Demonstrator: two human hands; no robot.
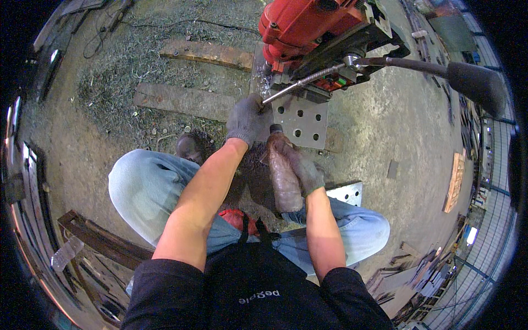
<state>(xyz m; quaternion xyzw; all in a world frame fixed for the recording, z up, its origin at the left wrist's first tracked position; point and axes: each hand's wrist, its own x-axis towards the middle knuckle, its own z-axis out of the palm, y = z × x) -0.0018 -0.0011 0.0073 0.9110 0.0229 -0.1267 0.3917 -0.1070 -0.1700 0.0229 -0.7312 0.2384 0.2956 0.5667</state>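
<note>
A red drilling machine (pixel 313 25) stands ahead of me over a steel plate (pixel 298 129) with several round holes. My left hand (pixel 250 118), in a dark grey glove, is closed around the near end of a metal feed lever (pixel 302 82) that slants down from the machine's hub. My right hand (pixel 301 165), also gloved, is wrapped round a cloudy plastic bottle (pixel 283 181) with a dark cap. The bottle is tilted, its cap toward the plate's near left corner. The drill's cutting tip is hidden from me.
Another lever (pixel 423 66) with a black grip sticks out to the right. Wooden planks (pixel 187 102) lie among metal shavings at left. A second holed plate (pixel 346 193) is by my right knee. A rusty steel beam (pixel 104 236) and an empty bottle (pixel 67 253) are at lower left.
</note>
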